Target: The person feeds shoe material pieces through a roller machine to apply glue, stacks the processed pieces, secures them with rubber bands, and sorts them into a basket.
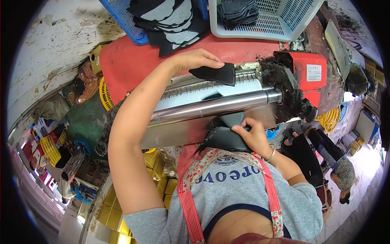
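Observation:
My left hand (200,59) is above the far side of a roller machine, with thumb and fingers closed on the edge of a black cut piece (217,75) of sheet material. Below it run a shiny metal roller (215,106) and a white ribbed roller (178,100). Another dark piece (212,96) shows between them. Close to my apron, my right hand (256,139) pinches a dark, smooth cut piece (232,119) over the metal plate (174,135). Beneath those fingers lies a stack of black pieces (227,140) at the plate's near edge.
At the back, a blue basket (140,36) holds black and grey cut pieces (174,22). Beside it, a white basket (266,35) contains a dark stack (239,11). The machine's red housing (308,69) is crusted with black residue. Another person (345,175) is at the right.

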Demonstrator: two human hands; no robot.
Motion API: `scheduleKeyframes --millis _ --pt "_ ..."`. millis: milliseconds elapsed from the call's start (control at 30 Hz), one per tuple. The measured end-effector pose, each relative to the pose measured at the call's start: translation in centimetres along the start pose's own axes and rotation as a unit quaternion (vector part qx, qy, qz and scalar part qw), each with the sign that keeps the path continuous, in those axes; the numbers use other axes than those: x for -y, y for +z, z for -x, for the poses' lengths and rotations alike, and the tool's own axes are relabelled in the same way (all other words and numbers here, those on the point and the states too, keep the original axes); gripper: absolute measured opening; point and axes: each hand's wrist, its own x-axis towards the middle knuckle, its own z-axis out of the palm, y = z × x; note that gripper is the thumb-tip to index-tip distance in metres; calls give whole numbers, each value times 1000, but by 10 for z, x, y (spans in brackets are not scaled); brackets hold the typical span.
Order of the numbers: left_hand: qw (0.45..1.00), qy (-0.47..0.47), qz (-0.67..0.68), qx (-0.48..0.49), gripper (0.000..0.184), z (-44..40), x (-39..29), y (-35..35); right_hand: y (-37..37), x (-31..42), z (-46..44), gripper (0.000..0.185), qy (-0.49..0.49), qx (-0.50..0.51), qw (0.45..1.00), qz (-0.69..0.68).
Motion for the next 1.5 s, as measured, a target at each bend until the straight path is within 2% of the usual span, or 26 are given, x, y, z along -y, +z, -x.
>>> scheduleKeyframes --millis 33,133,233,333,433,467,567,667,767,800,900,933,1033,1067,1167,1200,1300,1333,1433,1500 --pt "1000 8 -1 -4 47 -2 0 1 0 -2 0 23 -22 1 1000 -4" --pt "999 34 -14 -33 48 -7 5 1 1 -3 4 23 -179 -19 983 -31" --pt "997 4 74 8 48 -2 -3 -3 -4 -4 7 25 -211 2 976 -59" --pt "981 -3 187 44 45 -8 9 -7 -5 0 7 25 -77 19 995 -58" --pt "971 -26 235 37 44 -8 11 -7 -1 14 2 25 34 -1 996 -76" --pt "970 -25 240 34 44 -8 11 -6 -1 6 -1 24 16 -11 1000 12" --pt "968 -25 247 24 44 -8 14 -4 5 -10 -1 25 -163 -54 985 -30" --pt "971 -20 237 26 45 -10 16 -5 6 -4 2 27 -229 -74 970 -46" --pt "972 -8 231 34 45 -13 18 -6 -2 3 3 27 -8 -35 998 61" --pt "974 -6 224 29 45 -14 18 -5 -1 -1 0 26 -3 -41 998 47" --pt "976 -4 216 20 45 -14 18 -5 5 -5 -1 24 -81 -47 995 -39" --pt "976 -5 217 20 45 -13 17 -5 1 2 2 22 -150 -29 988 -12" --pt "972 11 232 45 45 -5 9 -4 -4 0 4 22 -183 15 983 -30" --pt "972 5 230 44 44 -6 10 -4 -1 -7 1 22 -170 -8 985 -31" --pt "973 -2 227 31 44 -11 16 -4 1 6 -5 24 42 -24 998 -45" --pt "973 1 230 24 44 -13 17 -3 1 12 -6 27 40 -38 998 -30" --pt "973 0 229 16 44 -13 19 -5 0 1 -4 29 -85 -26 996 14" --pt "973 -2 229 17 44 -13 19 -5 -2 5 -2 28 -155 -14 988 14" --pt "966 -14 255 36 45 -8 13 -6 -3 1 -3 27 -177 0 984 15" --pt "967 -11 251 35 46 -11 14 -5 -3 2 -6 29 -75 -8 995 68"
